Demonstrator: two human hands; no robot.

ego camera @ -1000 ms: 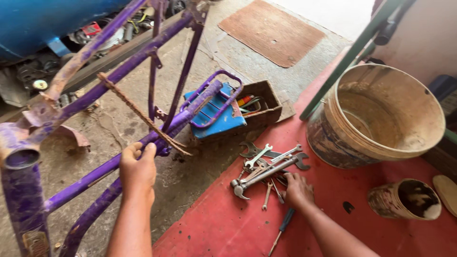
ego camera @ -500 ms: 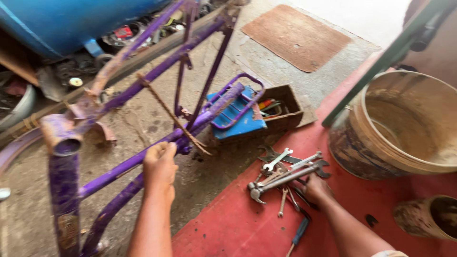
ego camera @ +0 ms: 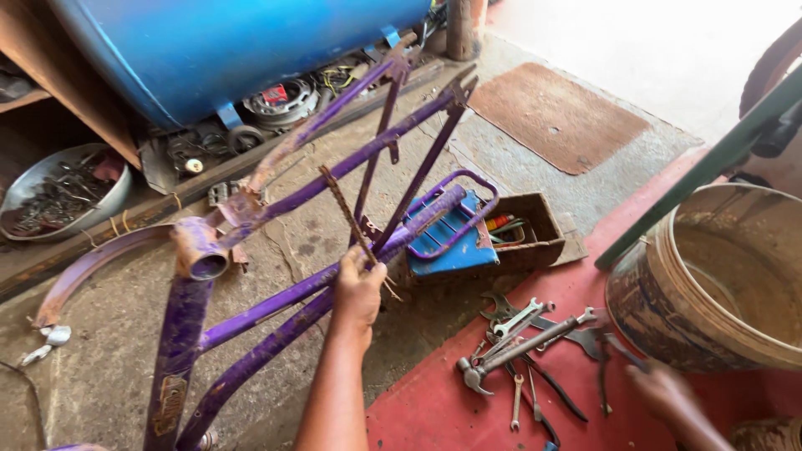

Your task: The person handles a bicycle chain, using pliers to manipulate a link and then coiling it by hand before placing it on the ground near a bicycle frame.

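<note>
1 left hand (ego camera: 357,294) grips the upturned purple frame (ego camera: 276,305).

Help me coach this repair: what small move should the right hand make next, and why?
Probably close on one wrench. The right hand hovers empty at the edge of the tool pile, while the left hand grips the purple bicycle frame, steadying it.

Hands (ego camera: 357,292) on purple bicycle frame (ego camera: 276,305), near wrenches (ego camera: 522,334)

Bare red floor (ego camera: 434,409) open left of the tool pile (ego camera: 535,351), big bucket (ego camera: 718,284) crowding its right, purple bike frame (ego camera: 276,309) barring the concrete
</note>
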